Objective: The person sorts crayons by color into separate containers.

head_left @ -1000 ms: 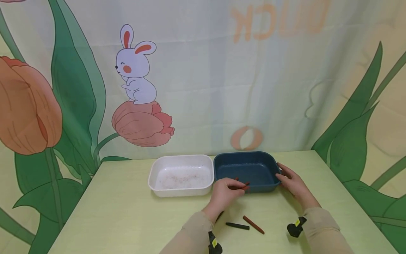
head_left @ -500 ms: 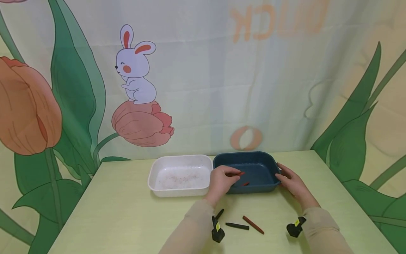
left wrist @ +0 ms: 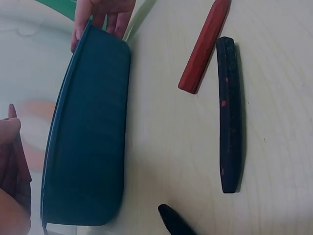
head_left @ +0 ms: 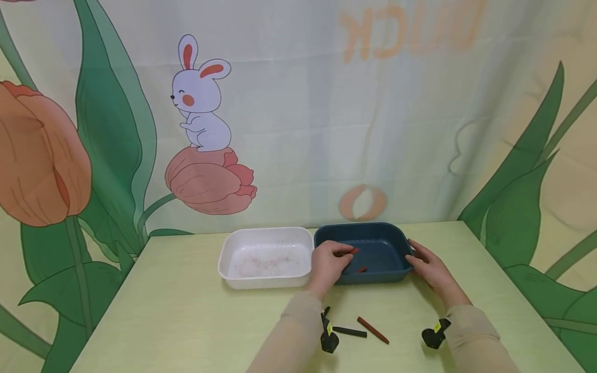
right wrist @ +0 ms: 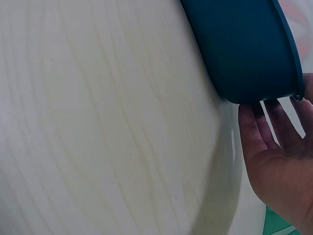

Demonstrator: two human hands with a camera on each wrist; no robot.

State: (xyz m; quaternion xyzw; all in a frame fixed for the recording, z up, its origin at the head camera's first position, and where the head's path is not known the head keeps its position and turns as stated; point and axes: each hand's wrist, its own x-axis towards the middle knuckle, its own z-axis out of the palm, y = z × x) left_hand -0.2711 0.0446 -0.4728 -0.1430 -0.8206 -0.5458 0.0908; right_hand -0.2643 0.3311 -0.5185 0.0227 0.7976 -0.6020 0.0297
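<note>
My left hand (head_left: 326,264) pinches a red crayon (head_left: 355,250) over the dark blue bin (head_left: 373,278). In the left wrist view the held crayon (left wrist: 20,152) slants between thumb and fingers, beyond the bin's rim. Another red crayon (head_left: 362,270) shows inside the bin by its front wall. At the bin's right end my right hand (head_left: 434,272) grips the rim, thumb over the edge and fingers against the outer wall (right wrist: 249,54). On the table in front lie a brownish-red crayon (head_left: 373,330) and a black crayon (head_left: 352,332). A second black crayon (left wrist: 176,221) is partly hidden by the left wrist camera.
A white bin (head_left: 266,283) with specks on its floor stands directly left of the blue one. Both are near the back edge of the pale table (head_left: 177,311). A printed curtain (head_left: 289,129) hangs close behind.
My left hand has moved from the blue bin's front edge up and away from me, over its inside, with the red crayon. My right hand has stayed on the bin's end.
</note>
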